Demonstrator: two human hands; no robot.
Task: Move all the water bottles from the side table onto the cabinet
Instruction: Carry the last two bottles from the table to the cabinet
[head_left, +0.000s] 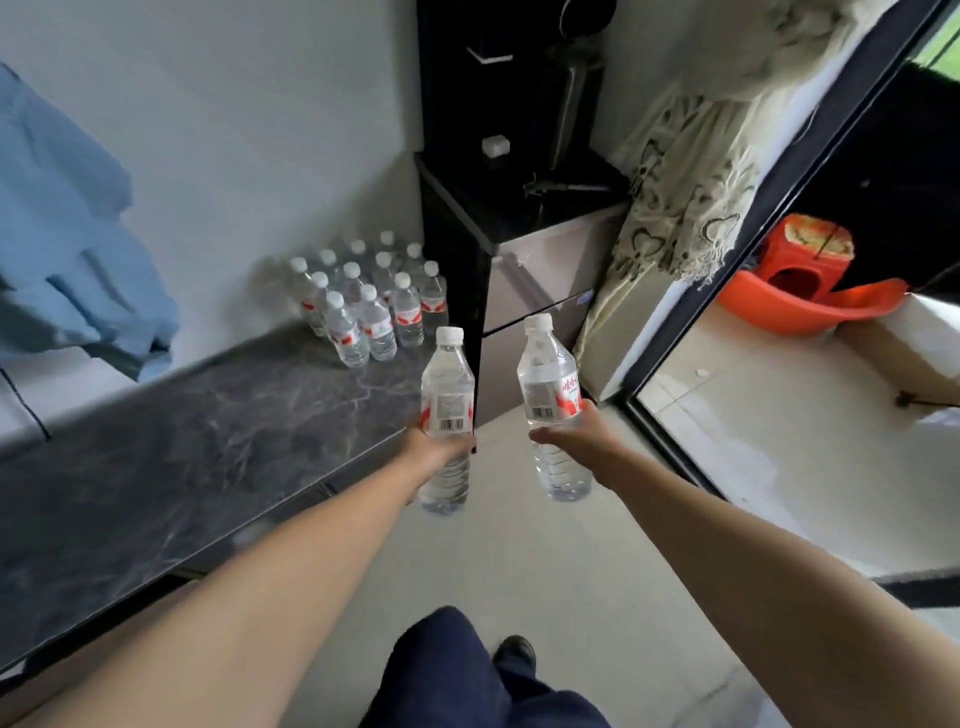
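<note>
My left hand (434, 449) grips a clear water bottle (447, 384) with a white cap and red label, held upright just past the near right corner of the dark marble cabinet top (182, 447). My right hand (576, 436) grips a second water bottle (548, 379) of the same kind, upright over the floor. Several more bottles (371, 301) stand clustered at the far right end of the cabinet top, against the wall.
A black unit with a beige fridge-like front (524, 291) stands right of the cabinet. A patterned curtain (691, 171) hangs by a black sliding door frame (753, 270). Blue cloth (67, 234) hangs at the left. An orange stool (810, 270) sits beyond the door. My leg and shoe (467, 675) are below.
</note>
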